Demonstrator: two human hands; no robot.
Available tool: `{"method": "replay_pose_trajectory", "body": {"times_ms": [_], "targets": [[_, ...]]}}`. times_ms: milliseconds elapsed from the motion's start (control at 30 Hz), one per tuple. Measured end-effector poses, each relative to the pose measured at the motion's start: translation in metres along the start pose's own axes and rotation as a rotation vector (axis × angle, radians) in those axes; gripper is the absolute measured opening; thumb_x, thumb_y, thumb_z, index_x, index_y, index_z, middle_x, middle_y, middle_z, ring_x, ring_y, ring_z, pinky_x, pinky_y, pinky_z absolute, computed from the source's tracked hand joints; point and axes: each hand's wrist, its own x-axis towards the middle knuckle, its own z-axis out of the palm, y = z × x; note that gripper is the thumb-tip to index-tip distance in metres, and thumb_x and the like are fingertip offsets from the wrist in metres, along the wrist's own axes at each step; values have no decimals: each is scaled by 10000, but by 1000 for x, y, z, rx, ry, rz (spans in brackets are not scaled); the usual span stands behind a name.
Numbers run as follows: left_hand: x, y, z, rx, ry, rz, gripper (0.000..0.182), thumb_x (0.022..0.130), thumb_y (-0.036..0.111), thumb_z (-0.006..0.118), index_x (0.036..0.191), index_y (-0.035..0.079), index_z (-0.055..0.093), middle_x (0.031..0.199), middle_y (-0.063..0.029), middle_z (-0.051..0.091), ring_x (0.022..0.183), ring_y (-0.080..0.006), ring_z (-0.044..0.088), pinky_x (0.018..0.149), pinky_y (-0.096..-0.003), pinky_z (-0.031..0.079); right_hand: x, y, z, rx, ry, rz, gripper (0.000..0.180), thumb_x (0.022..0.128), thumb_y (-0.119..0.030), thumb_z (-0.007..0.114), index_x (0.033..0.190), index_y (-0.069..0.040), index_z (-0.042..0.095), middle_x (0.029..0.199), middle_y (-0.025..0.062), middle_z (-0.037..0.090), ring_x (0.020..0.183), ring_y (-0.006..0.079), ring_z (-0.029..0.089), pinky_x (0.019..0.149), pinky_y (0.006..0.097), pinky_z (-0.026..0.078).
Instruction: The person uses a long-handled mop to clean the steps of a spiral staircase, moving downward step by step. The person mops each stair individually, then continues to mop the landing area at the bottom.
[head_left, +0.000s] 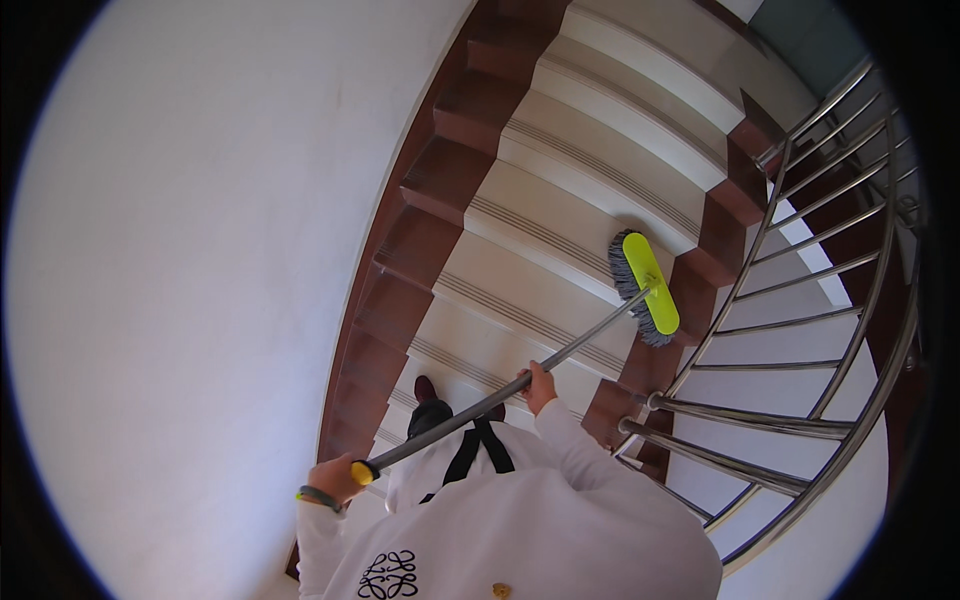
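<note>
A broom with a lime-green head (651, 283) and grey bristles lies over the stairs, its head near the right ends of the steps beside the railing. The grey metal broom handle (457, 421) runs down to the lower left and ends in a yellow and black cap. My right hand (538, 388) is closed around the handle's middle part. At the handle's top end, my left hand (337, 478), with a dark band at its wrist, grips it just by the cap.
Beige stair treads (525, 240) with grooved edges and dark red borders curve upward in view. A metal railing (787, 330) runs along the right, and a white wall (202, 262) stands on the left. My dark red shoe (424, 388) rests on a step.
</note>
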Motion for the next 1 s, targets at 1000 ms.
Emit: {"method": "replay_pose_trajectory", "body": {"times_ms": [1000], "targets": [[122, -2, -54, -214, 132, 63, 418, 697, 363, 691, 1016, 123, 570, 895, -114, 677, 859, -336, 647, 747, -435, 510, 42, -41, 254, -373, -254, -218, 332, 900, -320, 554, 984, -21, 439, 797, 80, 583, 709, 158, 602, 583, 290, 506]]}}
